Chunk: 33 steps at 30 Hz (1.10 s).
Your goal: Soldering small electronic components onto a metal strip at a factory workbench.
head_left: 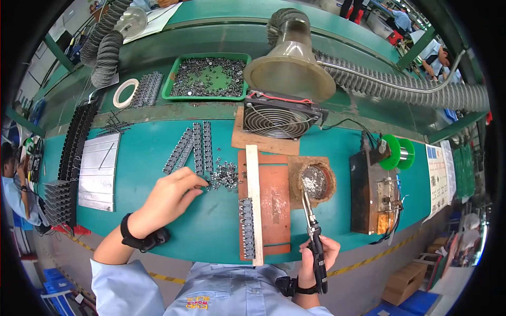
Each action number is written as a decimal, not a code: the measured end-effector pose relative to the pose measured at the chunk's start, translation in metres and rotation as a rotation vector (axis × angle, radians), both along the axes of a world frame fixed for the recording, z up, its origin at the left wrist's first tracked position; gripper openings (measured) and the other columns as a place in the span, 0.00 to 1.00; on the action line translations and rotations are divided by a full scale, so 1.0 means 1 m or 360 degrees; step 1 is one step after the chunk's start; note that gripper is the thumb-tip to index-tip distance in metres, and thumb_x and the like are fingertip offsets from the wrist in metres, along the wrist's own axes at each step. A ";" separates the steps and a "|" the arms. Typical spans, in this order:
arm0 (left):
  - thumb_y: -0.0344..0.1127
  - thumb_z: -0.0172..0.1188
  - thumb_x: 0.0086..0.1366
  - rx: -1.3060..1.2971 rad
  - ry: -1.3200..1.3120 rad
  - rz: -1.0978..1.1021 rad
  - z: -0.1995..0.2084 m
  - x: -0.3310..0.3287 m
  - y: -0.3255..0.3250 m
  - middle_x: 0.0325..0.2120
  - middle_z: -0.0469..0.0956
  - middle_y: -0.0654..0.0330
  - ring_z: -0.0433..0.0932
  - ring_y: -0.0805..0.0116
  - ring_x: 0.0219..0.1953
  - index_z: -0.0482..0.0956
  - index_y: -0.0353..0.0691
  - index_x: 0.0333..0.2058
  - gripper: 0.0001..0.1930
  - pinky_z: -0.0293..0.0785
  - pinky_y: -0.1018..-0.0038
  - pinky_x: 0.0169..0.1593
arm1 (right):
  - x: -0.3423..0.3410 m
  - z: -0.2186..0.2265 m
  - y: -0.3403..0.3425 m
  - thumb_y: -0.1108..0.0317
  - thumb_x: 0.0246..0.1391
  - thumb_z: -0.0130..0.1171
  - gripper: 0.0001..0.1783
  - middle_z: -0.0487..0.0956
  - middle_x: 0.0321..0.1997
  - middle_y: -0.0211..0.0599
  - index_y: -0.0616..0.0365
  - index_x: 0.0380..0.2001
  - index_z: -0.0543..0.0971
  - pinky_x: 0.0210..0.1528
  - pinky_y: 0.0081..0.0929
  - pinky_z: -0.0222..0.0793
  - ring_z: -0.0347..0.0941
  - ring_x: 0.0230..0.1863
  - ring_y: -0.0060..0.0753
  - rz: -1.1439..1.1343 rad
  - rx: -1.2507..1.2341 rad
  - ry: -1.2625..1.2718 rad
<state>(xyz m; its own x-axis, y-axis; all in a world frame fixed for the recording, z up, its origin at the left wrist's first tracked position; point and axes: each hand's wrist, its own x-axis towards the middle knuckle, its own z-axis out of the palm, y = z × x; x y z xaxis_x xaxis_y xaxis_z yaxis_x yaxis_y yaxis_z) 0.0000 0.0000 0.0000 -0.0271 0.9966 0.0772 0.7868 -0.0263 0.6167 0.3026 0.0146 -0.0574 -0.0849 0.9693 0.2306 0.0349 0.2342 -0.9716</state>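
My left hand reaches in from the left, its thumb and fingers closing at the left edge of a loose pile of small metal parts. Whatever is between those fingertips is too small to make out. In my right hand is a black-handled soldering iron, its metal end slanting up to a round brown pot filled with silvery scraps. Between my hands, a strip of small dark components lies along a pale wooden bar on a reddish-brown board.
Behind stand a fan, a fume hood and a green tray of small parts. Several component strips lie beyond my left hand. A solder-wire feeder box with a green spool is at right, metal plates at left.
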 end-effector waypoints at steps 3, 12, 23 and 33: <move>0.25 0.54 0.48 0.0018 -0.0017 0.0008 -0.009 -0.001 0.003 0.24 0.69 0.57 0.71 0.58 0.27 0.71 0.37 0.28 0.06 0.68 0.69 0.29 | -0.005 0.000 -0.001 0.64 0.40 0.56 0.23 0.66 0.25 0.38 0.59 0.39 0.60 0.26 0.19 0.61 0.65 0.22 0.26 -0.0157 -0.0071 -0.0026; 0.24 0.53 0.48 0.0026 0.0022 -0.0009 -0.016 -0.006 0.010 0.24 0.69 0.57 0.70 0.56 0.25 0.71 0.37 0.26 0.04 0.68 0.69 0.28 | -0.008 -0.003 0.004 0.64 0.39 0.56 0.23 0.66 0.25 0.38 0.59 0.38 0.60 0.24 0.18 0.61 0.64 0.22 0.25 -0.0183 -0.0055 -0.0040; 0.26 0.54 0.54 -0.0954 -0.1726 -0.0082 -0.015 0.025 0.001 0.25 0.73 0.63 0.71 0.79 0.25 0.67 0.36 0.27 0.04 0.68 0.82 0.27 | -0.010 -0.001 0.003 0.62 0.39 0.57 0.24 0.66 0.22 0.36 0.59 0.38 0.60 0.23 0.17 0.60 0.64 0.21 0.24 -0.0195 -0.0059 -0.0054; 0.26 0.54 0.55 -0.1044 -0.1987 -0.0123 -0.033 0.040 0.004 0.25 0.72 0.64 0.70 0.80 0.28 0.67 0.36 0.28 0.05 0.67 0.83 0.31 | -0.010 -0.003 0.008 0.58 0.39 0.59 0.25 0.66 0.21 0.36 0.58 0.37 0.60 0.22 0.18 0.61 0.64 0.20 0.25 -0.0175 -0.0046 -0.0060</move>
<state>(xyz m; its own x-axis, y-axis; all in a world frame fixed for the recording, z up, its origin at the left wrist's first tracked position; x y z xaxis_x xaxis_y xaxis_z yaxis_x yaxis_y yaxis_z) 0.0402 0.0036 -0.0332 0.3234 0.8437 -0.4285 -0.2684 0.5160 0.8134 0.2925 0.0226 -0.0600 0.0140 0.9795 0.2012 0.0955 0.1990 -0.9753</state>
